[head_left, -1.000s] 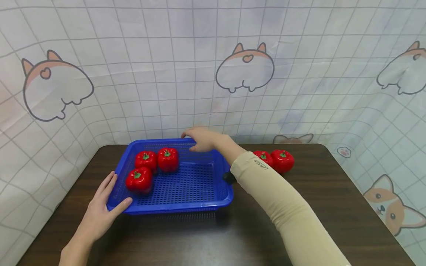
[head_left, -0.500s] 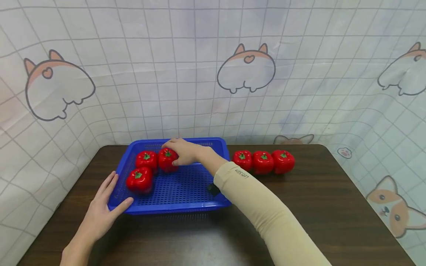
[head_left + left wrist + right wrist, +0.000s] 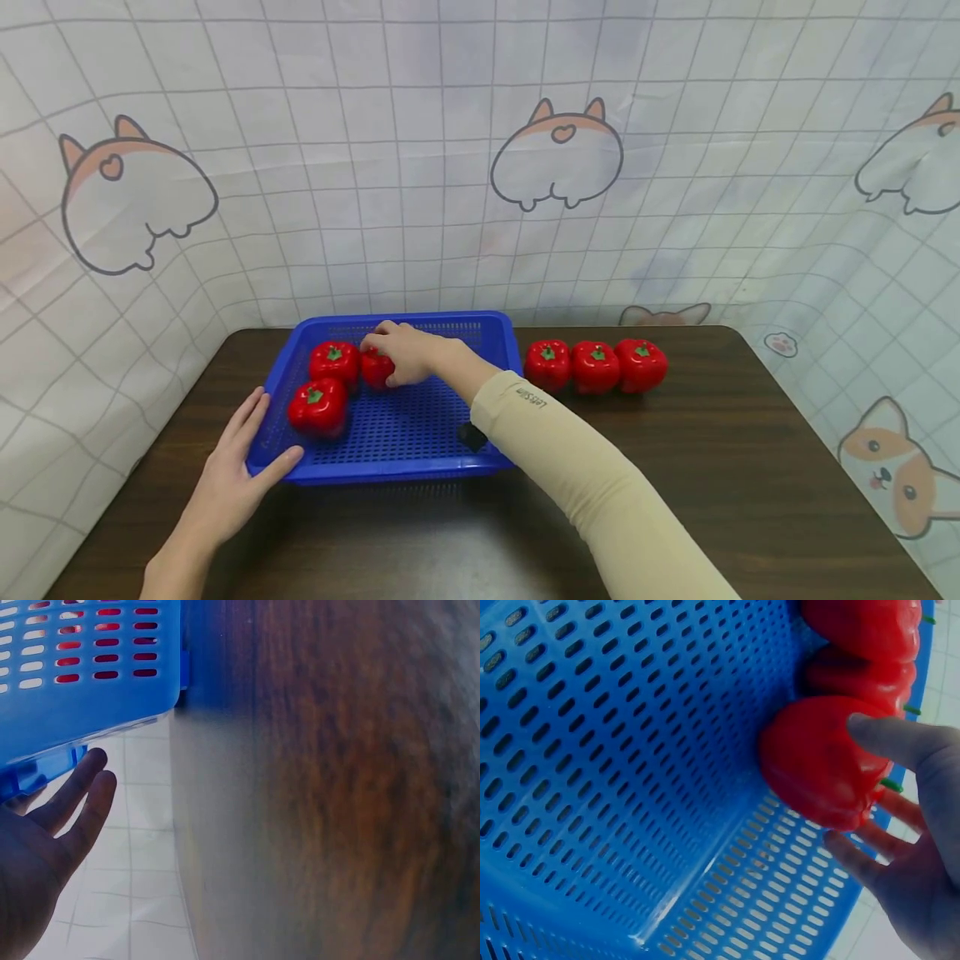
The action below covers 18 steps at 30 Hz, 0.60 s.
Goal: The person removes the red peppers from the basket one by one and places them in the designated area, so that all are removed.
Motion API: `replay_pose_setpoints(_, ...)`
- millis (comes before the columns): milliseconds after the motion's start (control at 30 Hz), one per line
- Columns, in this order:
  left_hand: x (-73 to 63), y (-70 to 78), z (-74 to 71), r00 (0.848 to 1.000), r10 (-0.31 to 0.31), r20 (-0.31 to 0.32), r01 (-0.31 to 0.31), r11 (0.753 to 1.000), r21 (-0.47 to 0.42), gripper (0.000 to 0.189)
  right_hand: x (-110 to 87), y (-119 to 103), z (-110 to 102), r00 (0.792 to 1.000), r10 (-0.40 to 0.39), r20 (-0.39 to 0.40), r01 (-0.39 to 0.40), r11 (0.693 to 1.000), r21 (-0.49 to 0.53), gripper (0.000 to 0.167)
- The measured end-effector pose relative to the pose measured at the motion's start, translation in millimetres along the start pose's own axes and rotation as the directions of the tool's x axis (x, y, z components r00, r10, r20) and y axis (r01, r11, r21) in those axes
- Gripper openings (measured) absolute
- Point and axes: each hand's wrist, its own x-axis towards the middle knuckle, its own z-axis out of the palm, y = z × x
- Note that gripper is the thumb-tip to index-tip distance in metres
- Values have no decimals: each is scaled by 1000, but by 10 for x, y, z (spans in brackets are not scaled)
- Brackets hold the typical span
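Observation:
In the head view my right hand [image 3: 408, 353] is inside the blue plastic basket [image 3: 397, 468], gripping a red bell pepper [image 3: 373, 369] at the rear. The right wrist view shows the thumb on one side of this pepper [image 3: 817, 761] and fingers along the other; it stands upright on the basket floor. To its left are two more red bell peppers, one behind [image 3: 333, 364] and one nearer the front [image 3: 318, 408]. My left hand [image 3: 228, 475] rests at the basket's left front corner, fingers extended and thumb spread. Its fingers lie beside the rim [image 3: 45, 769] in the left wrist view.
Right of the basket, three red bell peppers stand in a row: one near the basket [image 3: 547, 365], a middle one [image 3: 595, 367] and an outer one [image 3: 641, 365]. The dark wooden table [image 3: 712, 450] meets a white gridded cloth [image 3: 450, 167] at its back and sides.
My right hand has come left and down from over the basket's back rim to the rear pepper, closing round it. The left hand keeps its place at the basket's corner.

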Motion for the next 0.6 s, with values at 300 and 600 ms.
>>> replay_pose_setpoints(300,1,5,0,1000,-9,4,9,1000,-1,86,-22,-15,-16,1000,14,0,-14,1000,12,51)
replay_pose_setpoints(600,4,-9,-1,1000,-5,-5,5,1000,0,86,-40,-63,-49,998,27,61,-24,998,-50,49)
